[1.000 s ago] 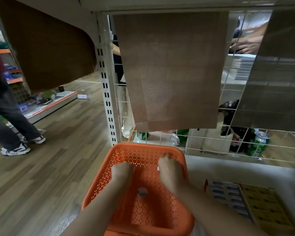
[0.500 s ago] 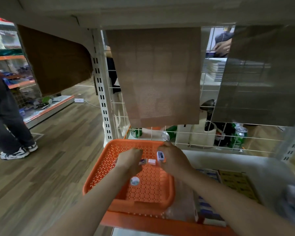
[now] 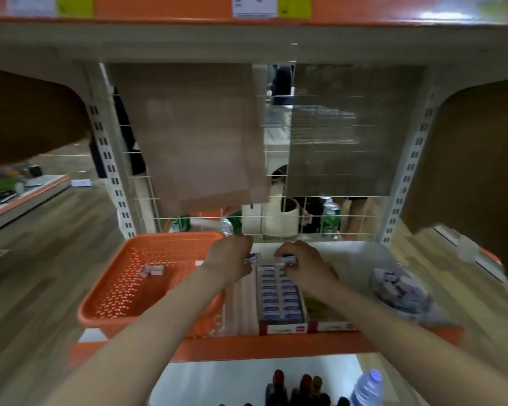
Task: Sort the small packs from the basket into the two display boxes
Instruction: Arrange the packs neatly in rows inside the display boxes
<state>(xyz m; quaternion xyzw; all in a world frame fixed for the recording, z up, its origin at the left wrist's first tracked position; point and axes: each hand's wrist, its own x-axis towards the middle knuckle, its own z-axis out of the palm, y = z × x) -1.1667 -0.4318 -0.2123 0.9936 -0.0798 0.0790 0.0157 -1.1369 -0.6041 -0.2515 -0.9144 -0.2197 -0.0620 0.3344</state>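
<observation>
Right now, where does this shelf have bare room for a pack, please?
Bare: the white shelf between wire grid and bag of packs; the basket's near floor. Crowded: the blue display box under left hand and right hand.

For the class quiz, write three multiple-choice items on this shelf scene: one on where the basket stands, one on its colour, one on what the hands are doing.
1. Where does the basket stand, relative to the box of blue packs?
A) to its right B) to its left C) on top of it

2. What colour is the basket?
A) green B) white C) orange

3. What are the left hand and right hand doing?
A) each holds something small B) both grip the basket rim C) both hang empty

Key: 1 B, the basket sits left of the box on the same shelf. 2 C, its perforated walls are orange. 3 A, the left pack and right pack show in the fingers.
</observation>
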